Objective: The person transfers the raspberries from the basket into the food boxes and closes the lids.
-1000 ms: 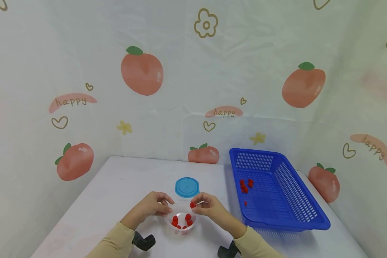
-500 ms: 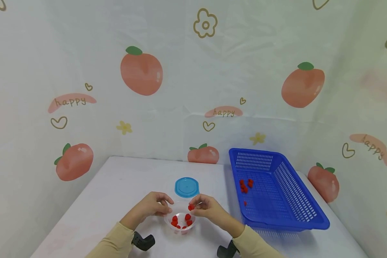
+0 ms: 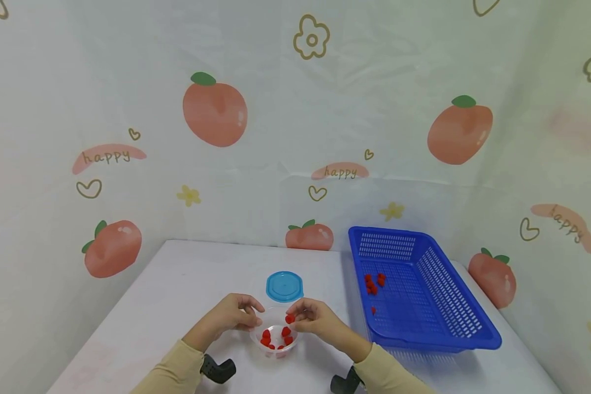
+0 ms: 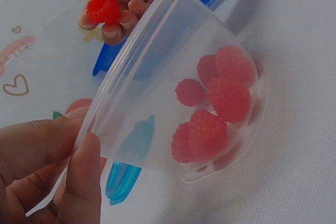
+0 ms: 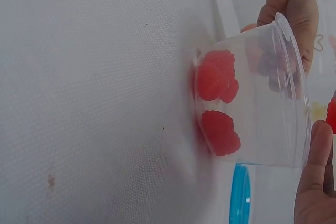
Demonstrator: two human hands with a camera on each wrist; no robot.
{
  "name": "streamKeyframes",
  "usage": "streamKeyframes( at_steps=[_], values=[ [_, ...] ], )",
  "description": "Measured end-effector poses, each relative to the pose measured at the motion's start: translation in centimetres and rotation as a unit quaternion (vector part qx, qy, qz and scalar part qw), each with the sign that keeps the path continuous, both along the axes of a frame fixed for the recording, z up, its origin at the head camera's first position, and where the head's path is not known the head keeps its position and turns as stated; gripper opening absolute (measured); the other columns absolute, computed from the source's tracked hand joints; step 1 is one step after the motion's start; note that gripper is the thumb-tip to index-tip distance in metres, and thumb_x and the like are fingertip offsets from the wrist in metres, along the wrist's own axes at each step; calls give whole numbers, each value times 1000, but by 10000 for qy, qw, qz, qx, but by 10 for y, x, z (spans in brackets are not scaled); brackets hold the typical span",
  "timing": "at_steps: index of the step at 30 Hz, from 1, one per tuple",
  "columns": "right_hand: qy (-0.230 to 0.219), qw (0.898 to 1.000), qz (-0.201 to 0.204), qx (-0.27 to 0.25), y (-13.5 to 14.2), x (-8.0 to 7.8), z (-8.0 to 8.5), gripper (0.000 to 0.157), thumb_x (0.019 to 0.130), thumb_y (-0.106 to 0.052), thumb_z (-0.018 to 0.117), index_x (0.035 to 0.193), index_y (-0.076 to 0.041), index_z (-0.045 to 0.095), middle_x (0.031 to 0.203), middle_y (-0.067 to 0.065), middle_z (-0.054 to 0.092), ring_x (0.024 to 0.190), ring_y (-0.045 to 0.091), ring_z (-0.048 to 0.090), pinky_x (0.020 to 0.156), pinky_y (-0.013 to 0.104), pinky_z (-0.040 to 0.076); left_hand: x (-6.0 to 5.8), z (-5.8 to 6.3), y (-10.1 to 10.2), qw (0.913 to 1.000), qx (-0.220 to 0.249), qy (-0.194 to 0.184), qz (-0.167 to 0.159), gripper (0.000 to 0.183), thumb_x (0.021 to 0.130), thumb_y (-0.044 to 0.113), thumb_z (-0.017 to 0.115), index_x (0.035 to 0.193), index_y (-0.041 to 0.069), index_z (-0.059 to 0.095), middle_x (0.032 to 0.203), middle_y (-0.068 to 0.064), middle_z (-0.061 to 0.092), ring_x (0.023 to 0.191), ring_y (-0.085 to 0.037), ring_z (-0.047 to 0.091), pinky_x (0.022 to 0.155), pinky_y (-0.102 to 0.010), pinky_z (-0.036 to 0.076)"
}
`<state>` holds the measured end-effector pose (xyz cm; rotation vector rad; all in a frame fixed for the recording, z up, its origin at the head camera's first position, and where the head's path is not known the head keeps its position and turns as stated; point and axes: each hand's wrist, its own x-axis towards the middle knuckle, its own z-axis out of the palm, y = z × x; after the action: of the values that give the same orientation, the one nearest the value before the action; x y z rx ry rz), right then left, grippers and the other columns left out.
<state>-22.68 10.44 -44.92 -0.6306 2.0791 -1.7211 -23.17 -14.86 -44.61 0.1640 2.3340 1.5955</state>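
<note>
A clear plastic tub [image 4: 152, 66] stands upright on the white table with several red raspberries [image 4: 229, 98] at its bottom. My left hand [image 3: 233, 316] pinches the left side of its rim between thumb and fingers. Over the right part of the opening, my right hand [image 3: 320, 323] pinches one more raspberry [image 3: 290, 318] at its fingertips. In the left wrist view that raspberry shows above the rim, apart from those inside.
Behind the tub a blue lid [image 3: 284, 287] lies on the table. To the right stands a blue slotted basket [image 3: 435, 343] with several raspberries [image 3: 371, 285] near its left side. A printed cloth [image 3: 256, 180] hangs behind.
The right hand has moved slightly down and left with its raspberry, closer to the tub's opening. The left hand still holds the rim in the same place.
</note>
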Motion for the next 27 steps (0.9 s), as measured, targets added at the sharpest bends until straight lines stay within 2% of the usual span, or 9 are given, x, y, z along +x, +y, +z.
streamKeyframes(
  at_steps=[5, 8, 27],
  values=[
    [36, 10000, 49, 8, 0, 0, -1, 29, 88, -2, 66, 113, 10, 58, 110, 27, 61, 88, 12, 60, 79, 17, 54, 0, 0, 0, 10000, -58, 23, 33, 25, 80, 7, 77, 101, 0, 68, 76, -5, 56, 61, -14, 59, 63, -26, 58],
    [27, 10000, 49, -8, 0, 0, -1, 31, 88, -1, 65, 114, 12, 56, 114, 33, 57, 89, 12, 60, 80, 17, 54, 0, -1, 0, 10000, -41, 34, 31, 25, 80, 7, 78, 101, 0, 68, 76, -5, 56, 61, -14, 59, 63, -26, 58],
    [-28, 10000, -31, 12, 0, 1, 0, 29, 88, -2, 66, 114, 9, 57, 115, 32, 57, 91, 14, 60, 80, 16, 53, 2, 2, 1, 10000, -21, 7, 55, 23, 80, 7, 77, 100, 0, 68, 75, -5, 56, 62, -14, 59, 64, -26, 58]
  ],
)
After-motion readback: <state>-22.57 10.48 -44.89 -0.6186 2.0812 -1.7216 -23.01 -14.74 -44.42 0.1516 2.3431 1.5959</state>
